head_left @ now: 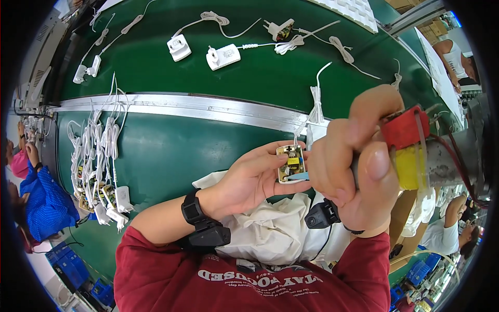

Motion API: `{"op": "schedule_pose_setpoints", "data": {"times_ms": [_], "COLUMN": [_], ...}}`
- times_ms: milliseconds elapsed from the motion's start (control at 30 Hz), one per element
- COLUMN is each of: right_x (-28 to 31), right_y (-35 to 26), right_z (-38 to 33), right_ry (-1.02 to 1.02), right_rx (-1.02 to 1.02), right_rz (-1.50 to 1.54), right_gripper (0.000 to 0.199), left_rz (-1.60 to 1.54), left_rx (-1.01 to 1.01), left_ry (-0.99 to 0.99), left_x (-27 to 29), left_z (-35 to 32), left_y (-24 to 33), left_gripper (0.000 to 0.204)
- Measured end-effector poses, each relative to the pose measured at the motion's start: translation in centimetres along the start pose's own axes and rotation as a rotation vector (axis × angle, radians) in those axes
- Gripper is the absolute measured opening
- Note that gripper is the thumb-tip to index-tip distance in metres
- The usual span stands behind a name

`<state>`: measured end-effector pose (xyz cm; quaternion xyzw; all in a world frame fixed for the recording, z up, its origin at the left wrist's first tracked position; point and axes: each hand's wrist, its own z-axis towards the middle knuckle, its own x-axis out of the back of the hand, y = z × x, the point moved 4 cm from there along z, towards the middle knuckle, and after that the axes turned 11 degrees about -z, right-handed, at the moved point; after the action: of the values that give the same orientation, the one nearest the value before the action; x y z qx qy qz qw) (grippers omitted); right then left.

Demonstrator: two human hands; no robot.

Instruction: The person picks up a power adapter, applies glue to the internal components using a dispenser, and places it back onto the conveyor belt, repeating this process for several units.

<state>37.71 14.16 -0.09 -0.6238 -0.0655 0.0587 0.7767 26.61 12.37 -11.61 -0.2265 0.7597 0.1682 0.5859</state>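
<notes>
My left hand [244, 179] holds an opened white power adapter [292, 161], its circuit board facing up, with a yellow-wrapped part visible. The fingers cradle the case from below and the left side. My right hand [353, 166] is wrapped round a thick grey hand-held tool [408, 169] with a yellow band, a red block on top and wires alongside. A pale blue pointed tip [298, 177] reaches from beneath the right hand to the lower edge of the board. Whether it belongs to the tool is hidden by my fingers. A bundled white cable [315, 104] runs from the adapter's upper end.
On the left of the green bench [156, 140] lies a pile of adapters with tied cables [99, 166]. Beyond a metal rail [197, 106], several more adapters [223, 56] are spread out. White cloth [270, 229] covers my lap. Other people [49, 192] sit at both sides.
</notes>
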Motion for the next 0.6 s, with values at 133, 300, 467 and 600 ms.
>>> {"op": "schedule_pose_setpoints", "data": {"times_ms": [133,300,467,600], "right_x": [0.1,-0.6,-0.3,-0.2], "right_y": [0.8,2.3,3.5,3.8], "right_z": [-0.1,-0.4,-1.3,-1.4], "right_ry": [0.05,0.058,0.052,0.085], "right_rx": [0.002,0.044,-0.005,-0.012], "right_rz": [0.021,0.049,0.07,0.081], "right_gripper": [0.035,0.035,0.032,0.03], "left_rz": [0.067,0.535,1.411,1.615], "left_rx": [0.026,-0.164,-0.774,-1.238], "left_ry": [-0.013,-0.109,-0.59,-0.869], "left_x": [0.5,2.5,-4.0,-5.6], "left_z": [0.8,3.8,10.7,15.7], "left_y": [0.4,2.7,4.0,3.2], "left_gripper": [0.034,0.034,0.036,0.038]}}
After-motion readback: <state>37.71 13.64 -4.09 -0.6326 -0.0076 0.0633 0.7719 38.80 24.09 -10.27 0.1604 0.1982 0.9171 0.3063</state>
